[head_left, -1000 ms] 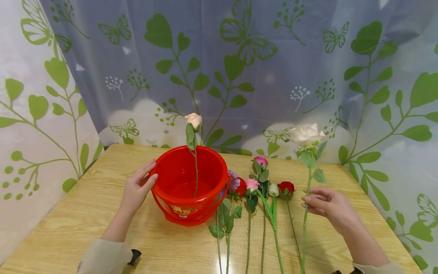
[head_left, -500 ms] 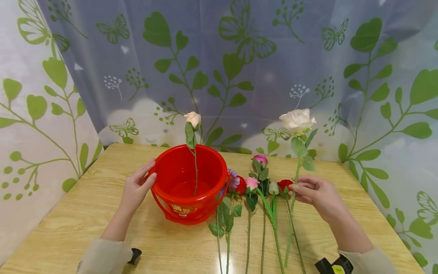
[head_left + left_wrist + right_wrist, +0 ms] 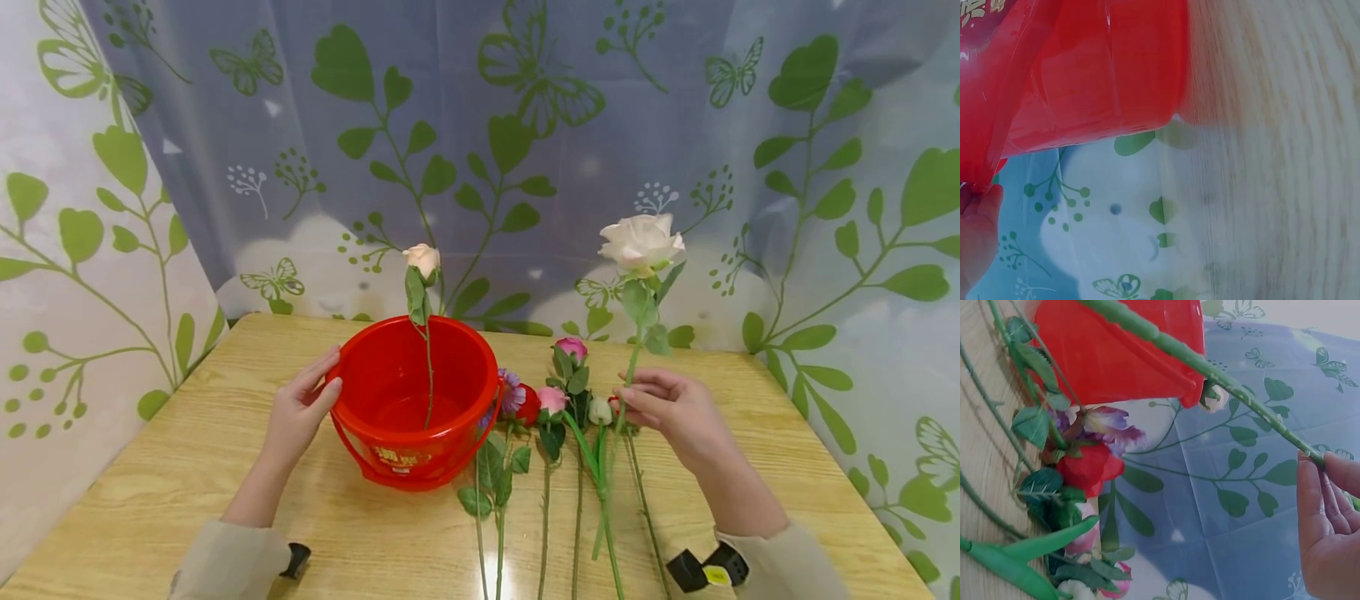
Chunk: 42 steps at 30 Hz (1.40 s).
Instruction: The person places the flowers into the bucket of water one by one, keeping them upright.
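Note:
A red plastic bucket (image 3: 450, 454) stands on the wooden table with its handle lowered at the front. A single peach rose (image 3: 422, 261) leans inside it, bloom above the rim. My left hand (image 3: 296, 417) rests at the bucket's left rim, fingers and thumb extended against it; in the left wrist view a fingertip touches the edge. My right hand (image 3: 675, 412) pinches the green stem of a white rose (image 3: 642, 242) between thumb and fingers, bloom upward. In the right wrist view the stem (image 3: 1229, 384) slants from my fingers across the front of the bucket.
Several flowers lie in a row right of the bucket: a purple flower (image 3: 512, 393), a red one (image 3: 528, 406), a pink rose (image 3: 552, 401), a magenta rose (image 3: 572, 349) and a white tulip (image 3: 600, 411). Another red rose is mostly hidden behind my right fingers. A patterned curtain (image 3: 465, 167) hangs behind.
My right hand has carried the white rose leftward and upward, now over the red rose on the right. The left hand and the bucket have stayed in place.

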{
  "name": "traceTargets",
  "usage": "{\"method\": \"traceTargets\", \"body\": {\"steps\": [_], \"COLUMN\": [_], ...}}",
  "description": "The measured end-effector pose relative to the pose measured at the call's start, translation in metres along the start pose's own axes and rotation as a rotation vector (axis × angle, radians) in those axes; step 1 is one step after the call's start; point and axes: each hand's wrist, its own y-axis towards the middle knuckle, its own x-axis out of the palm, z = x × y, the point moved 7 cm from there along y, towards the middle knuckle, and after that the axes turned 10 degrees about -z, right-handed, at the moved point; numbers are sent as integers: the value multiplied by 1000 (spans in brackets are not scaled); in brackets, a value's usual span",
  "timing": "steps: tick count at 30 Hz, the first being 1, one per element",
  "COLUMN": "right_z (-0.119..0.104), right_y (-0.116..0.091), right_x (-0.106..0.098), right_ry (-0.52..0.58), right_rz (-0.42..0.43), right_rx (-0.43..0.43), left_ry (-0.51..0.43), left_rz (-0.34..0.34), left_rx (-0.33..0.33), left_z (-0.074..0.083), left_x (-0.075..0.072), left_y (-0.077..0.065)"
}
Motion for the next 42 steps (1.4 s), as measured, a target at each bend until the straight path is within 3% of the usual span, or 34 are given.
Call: {"method": "traceTargets", "body": {"steps": [14, 26, 34, 42], "right_z": [-11, -27, -36, -48], "right_y": [12, 17, 19, 23], "right_x": [17, 23, 27, 32], "right_ry": [115, 104, 292, 396], "right_rz": [6, 79, 156, 185], "right_rx": [-40, -136, -227, -332], "left_ry": [19, 22, 17, 4], "left_rz": [3, 11, -3, -7], "left_rx": [-9, 9, 13, 17], "left_z": [6, 4, 4, 3], "left_x": [0, 1, 0, 1], "left_y": [0, 0, 0, 0]}}
